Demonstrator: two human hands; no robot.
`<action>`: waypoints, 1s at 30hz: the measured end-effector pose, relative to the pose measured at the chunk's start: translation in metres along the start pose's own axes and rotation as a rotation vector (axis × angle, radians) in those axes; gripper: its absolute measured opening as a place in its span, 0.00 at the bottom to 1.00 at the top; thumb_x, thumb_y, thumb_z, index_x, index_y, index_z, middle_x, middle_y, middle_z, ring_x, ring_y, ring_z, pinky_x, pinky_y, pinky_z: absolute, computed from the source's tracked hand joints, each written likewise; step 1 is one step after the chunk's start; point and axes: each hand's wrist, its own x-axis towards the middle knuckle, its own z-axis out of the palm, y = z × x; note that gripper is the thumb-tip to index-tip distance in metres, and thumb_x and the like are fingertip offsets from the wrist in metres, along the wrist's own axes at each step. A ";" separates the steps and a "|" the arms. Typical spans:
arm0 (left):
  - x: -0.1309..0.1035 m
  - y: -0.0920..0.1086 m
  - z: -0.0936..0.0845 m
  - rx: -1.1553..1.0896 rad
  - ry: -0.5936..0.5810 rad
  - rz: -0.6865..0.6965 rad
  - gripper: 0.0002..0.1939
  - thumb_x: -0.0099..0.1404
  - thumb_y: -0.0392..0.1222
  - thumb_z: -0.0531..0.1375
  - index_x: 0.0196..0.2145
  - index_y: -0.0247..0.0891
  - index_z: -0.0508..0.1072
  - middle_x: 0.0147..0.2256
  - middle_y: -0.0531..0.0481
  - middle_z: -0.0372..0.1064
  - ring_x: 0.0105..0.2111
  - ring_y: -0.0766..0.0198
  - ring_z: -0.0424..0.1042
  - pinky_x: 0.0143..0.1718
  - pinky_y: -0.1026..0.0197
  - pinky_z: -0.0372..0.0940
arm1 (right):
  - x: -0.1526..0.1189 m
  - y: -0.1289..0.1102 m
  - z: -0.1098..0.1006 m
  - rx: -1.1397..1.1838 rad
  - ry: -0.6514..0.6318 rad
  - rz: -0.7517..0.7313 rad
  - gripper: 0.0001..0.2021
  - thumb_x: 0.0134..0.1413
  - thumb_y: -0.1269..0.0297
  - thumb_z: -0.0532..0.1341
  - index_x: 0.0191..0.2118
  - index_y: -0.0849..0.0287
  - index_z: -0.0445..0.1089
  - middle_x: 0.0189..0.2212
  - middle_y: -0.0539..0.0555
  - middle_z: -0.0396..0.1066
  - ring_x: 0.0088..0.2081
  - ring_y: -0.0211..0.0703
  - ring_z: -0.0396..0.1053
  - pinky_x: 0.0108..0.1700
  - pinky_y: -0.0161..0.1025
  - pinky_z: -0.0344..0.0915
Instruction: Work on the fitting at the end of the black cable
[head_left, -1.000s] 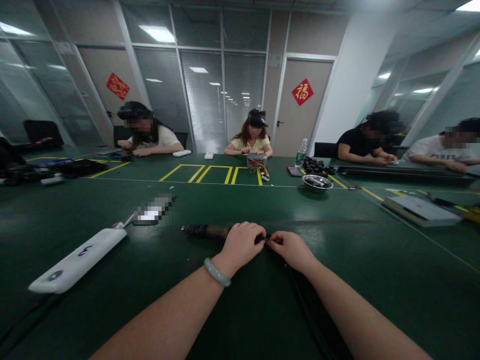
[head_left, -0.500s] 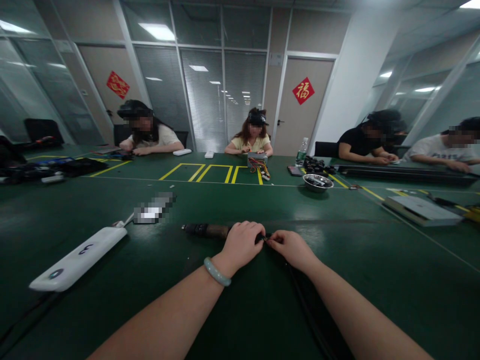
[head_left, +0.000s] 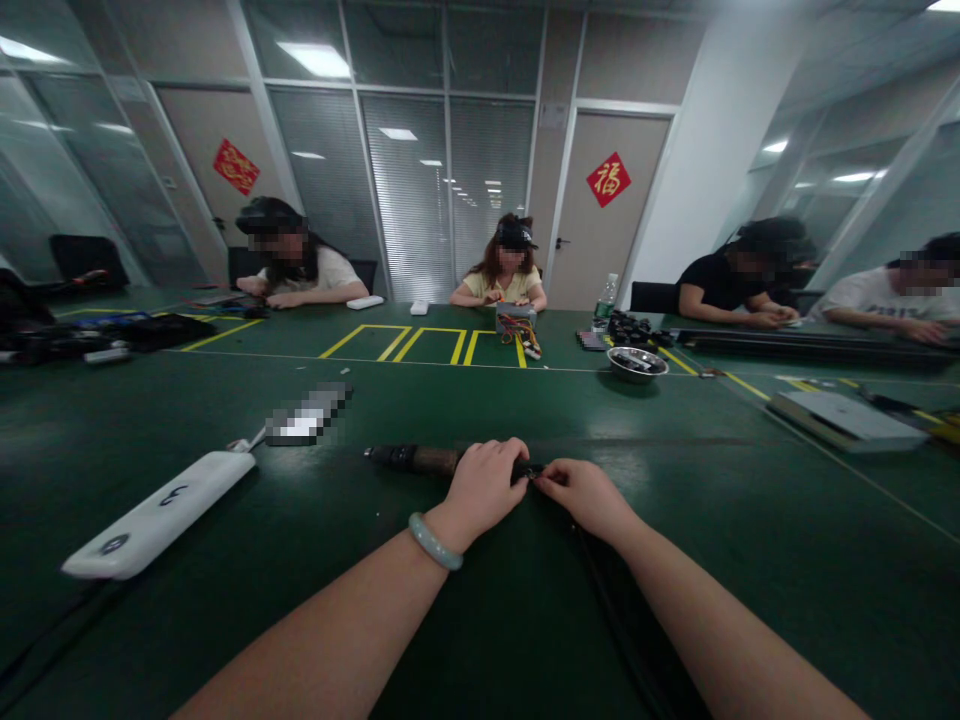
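Observation:
A dark cylindrical tool (head_left: 431, 461) with a brownish middle and a metal tip at its left end lies on the green table (head_left: 300, 540). My left hand (head_left: 487, 485), with a pale bangle at the wrist, is wrapped round its right part. Close beside it, my right hand (head_left: 585, 493) pinches a small dark piece at the tool's right end; the fingertips hide its details. A black cable (head_left: 607, 590) runs from below my right hand toward the near edge.
A white power bank marked 3 (head_left: 161, 515) and a phone (head_left: 307, 415) lie at the left. Farther back are a metal bowl (head_left: 636, 365), a bottle (head_left: 606, 298) and a wired grey box (head_left: 516, 320). A flat grey box (head_left: 847, 422) lies right. Several people sit across the table.

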 end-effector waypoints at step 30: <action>0.000 -0.003 0.005 0.003 0.044 -0.007 0.13 0.61 0.41 0.61 0.43 0.42 0.66 0.38 0.52 0.68 0.40 0.59 0.68 0.42 0.55 0.60 | 0.001 0.000 0.000 0.017 0.001 0.004 0.11 0.55 0.56 0.59 0.32 0.56 0.75 0.28 0.50 0.75 0.28 0.39 0.70 0.28 0.34 0.55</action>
